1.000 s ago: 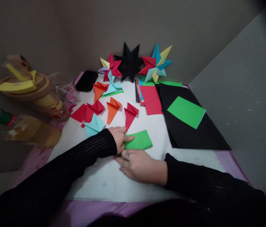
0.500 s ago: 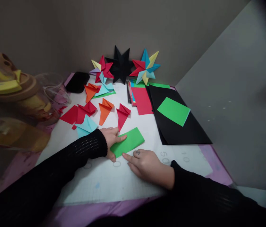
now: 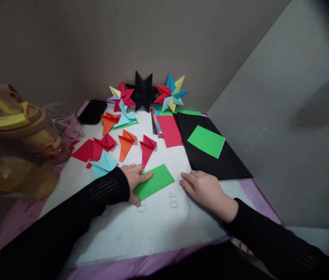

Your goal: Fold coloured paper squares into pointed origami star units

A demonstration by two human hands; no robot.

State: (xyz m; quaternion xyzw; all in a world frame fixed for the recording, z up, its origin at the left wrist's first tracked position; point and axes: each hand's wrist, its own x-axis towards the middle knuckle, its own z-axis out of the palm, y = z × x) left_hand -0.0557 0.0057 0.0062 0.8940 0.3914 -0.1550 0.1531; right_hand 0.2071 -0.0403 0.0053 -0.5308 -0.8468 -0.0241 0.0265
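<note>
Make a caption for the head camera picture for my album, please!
Left hand on green paper, right hand beside it, and pointy paper stars behind.

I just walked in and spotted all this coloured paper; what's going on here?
A person's left hand presses a green rectangular paper onto a white printed sheet. The right hand is apart from it, near the black paper sheets. Folded red, orange and light-blue paper pieces lie about; a black paper star stands at the back.
</note>
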